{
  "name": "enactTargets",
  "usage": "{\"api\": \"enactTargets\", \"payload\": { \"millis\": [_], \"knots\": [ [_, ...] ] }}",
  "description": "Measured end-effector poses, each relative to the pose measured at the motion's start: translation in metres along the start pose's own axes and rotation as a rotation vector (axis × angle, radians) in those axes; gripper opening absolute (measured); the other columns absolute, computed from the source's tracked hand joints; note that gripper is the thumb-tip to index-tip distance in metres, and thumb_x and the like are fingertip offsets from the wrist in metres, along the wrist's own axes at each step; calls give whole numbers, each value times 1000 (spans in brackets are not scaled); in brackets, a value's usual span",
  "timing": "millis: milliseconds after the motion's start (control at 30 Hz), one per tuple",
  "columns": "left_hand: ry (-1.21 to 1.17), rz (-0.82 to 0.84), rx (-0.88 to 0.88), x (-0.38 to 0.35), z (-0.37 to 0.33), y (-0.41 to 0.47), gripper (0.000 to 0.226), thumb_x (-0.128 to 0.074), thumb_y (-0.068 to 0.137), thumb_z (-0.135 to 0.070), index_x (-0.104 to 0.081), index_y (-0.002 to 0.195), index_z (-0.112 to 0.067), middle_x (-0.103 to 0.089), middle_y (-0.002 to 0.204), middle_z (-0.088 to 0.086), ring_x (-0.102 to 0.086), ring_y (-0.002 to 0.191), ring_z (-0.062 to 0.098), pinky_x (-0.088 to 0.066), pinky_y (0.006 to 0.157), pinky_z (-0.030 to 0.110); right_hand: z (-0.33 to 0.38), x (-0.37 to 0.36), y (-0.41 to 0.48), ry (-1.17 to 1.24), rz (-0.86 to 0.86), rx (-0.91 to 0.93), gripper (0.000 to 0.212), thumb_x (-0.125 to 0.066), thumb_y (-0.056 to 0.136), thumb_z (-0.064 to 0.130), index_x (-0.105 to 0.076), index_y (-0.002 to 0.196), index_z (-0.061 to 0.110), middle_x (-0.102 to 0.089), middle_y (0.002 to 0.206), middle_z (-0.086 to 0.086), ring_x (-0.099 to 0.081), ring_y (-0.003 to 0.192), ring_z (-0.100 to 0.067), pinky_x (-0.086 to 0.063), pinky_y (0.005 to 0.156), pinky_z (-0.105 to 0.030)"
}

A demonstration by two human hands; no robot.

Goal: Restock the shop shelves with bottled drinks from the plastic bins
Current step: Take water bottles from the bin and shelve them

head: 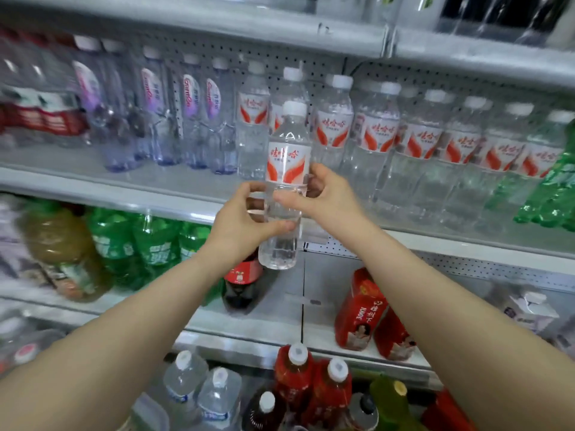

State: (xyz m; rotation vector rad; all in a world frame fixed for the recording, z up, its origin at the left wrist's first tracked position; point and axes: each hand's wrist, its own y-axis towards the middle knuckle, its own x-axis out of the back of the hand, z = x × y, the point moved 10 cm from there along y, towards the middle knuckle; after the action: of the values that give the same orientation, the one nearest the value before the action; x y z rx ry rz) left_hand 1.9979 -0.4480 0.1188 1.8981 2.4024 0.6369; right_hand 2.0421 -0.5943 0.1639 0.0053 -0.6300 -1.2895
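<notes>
In the head view, a clear water bottle (287, 164) with a red-and-white label is being held upright in front of the middle shelf (118, 194), before a row of matching bottles (376, 135). It is being gripped by the left hand (244, 223) and the right hand (328, 194), fingers curled round it.

Bare left hand (245, 222), bare right hand (329, 197); forearms (124, 331) bare to frame edge
</notes>
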Motion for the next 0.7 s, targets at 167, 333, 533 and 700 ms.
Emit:
{"api": "enactTargets", "payload": {
  "millis": [167,333,533,700],
  "knots": [
    [15,-79,-19,43,-4,15,62,-90,66,-27,-51,114,-37,-64,103,-11,-66,84,5,-54,78,23,34,-26,21,-22,-7,70,34,-87,73,37,-66,100,38,-73,89,18,-65,78,8,-52,74,-15],
    [37,-137,-53,75,-14,37,63,-88,70,-28,-49,118,-32,-60,107,-11,-61,87,1,-49,68,11,56,-47,47,14,-55,98,51,-85,76,38,-62,120,29,-71,97,14,-66,86,3,-53,81,-21],
    [43,-204,-78,89,-15,68,66,-88,69,-28,-53,125,-20,-64,114,1,-61,94,10,-50,81,20,59,-54,63,-55,-119,102,69,-80,84,32,-45,143,21,-61,111,6,-62,98,-8,-55,87,-30],
    [88,-233,-106,86,-7,86,73,-88,70,-28,-51,132,-17,-61,119,-5,-58,103,10,-45,78,14,50,-55,65,-97,-117,66,57,-65,97,24,-43,149,18,-59,122,3,-59,106,-10,-51,96,-33]
  ]
}}
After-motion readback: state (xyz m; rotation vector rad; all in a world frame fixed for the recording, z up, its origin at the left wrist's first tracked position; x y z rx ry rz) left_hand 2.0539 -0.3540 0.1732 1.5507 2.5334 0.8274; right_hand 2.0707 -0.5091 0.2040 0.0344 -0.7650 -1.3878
